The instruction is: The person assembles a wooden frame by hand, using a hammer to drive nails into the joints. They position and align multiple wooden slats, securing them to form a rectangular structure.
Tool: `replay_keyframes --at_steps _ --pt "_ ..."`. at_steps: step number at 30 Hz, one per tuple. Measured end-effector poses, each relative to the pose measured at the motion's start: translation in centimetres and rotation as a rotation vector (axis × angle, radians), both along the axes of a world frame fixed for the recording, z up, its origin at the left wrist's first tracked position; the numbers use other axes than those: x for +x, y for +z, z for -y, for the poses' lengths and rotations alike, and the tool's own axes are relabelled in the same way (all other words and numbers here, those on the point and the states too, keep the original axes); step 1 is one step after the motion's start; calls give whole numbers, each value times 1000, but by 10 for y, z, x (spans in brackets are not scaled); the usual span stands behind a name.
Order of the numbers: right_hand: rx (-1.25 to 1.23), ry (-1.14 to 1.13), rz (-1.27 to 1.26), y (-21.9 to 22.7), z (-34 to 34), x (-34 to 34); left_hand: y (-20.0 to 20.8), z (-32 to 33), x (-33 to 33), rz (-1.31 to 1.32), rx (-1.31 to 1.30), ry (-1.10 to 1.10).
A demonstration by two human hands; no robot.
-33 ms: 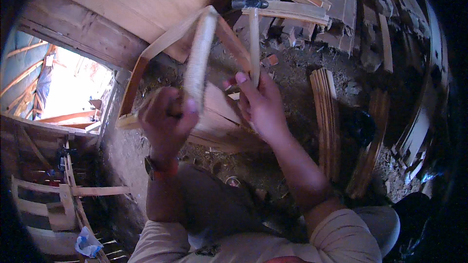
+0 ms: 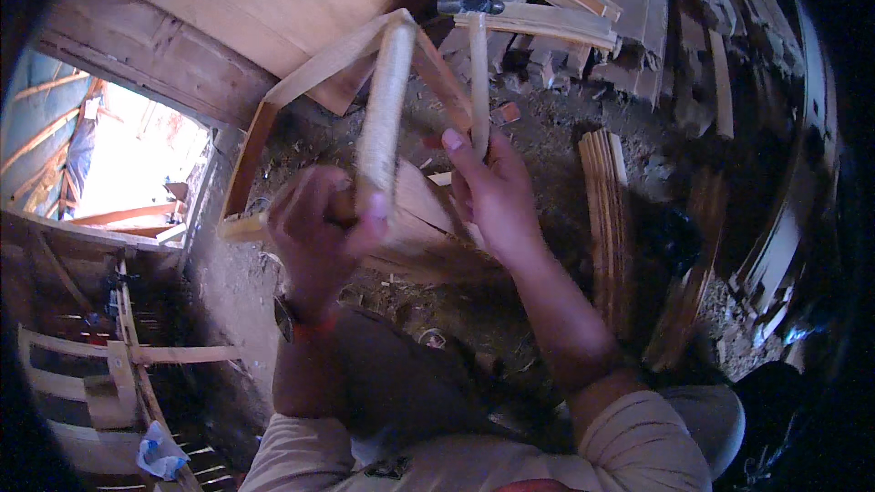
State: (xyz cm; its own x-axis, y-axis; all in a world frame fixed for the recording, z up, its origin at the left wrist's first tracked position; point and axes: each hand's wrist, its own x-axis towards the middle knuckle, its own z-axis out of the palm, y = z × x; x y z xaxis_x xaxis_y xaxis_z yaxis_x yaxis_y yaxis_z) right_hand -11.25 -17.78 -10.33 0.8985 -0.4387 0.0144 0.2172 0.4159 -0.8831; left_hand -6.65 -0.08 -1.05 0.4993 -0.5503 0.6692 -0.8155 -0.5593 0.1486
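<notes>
1. The wooden frame (image 2: pixel 387 109) was raised in front of the person, over the dirt floor (image 2: pixel 428 310), its top corner left of the hammer (image 2: pixel 478 73).
2. The left grip (image 2: pixel 324 219) was closed around the lower end of the frame's near pale strip; whether it also pinched something small could not be told through the blur.
3. The right grip (image 2: pixel 492 191) was wrapped around the lower part of the hammer's pale handle, with the dark head (image 2: pixel 470 4) uppermost.
4. The frame looked fairly light and stiff along each strip, probably weaker at its corners, and dry rather than slippery. Mid-strip, clear of the joints, seemed the best hold.
5. The hammer was likely top-heavy, hard and sturdy; low on the handle seemed a sound place to hold it.
6. Counted: one frame, with about five strips to be made out; one hammer; two grips, both occupied; one watch (image 2: pixel 284 319), on the left wrist.
7. Around them: one reddish chunk (image 2: pixel 507 113) on the ground, one upright bundle of thin strips (image 2: pixel 606 219), its pieces too close to count, and one plastic bag (image 2: pixel 161 453) at lower left.
</notes>
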Motion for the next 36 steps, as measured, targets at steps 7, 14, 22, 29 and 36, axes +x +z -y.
replay_keyframes --at_steps 7,14,22,29,36 --pt "-59 -47 -247 55 15 -9 1 13 -47 -184 70 -80" --pt "-380 29 -492 98 9 5 21 -19 -39 -496 -210 -107" --pt "-422 54 -551 101 11 5 7 -78 16 -462 -352 270" --pt "-372 -21 -531 91 14 -2 12 -78 11 -564 -178 122" --pt "-89 -54 -700 85 35 -87 14 -70 14 -519 -223 9"
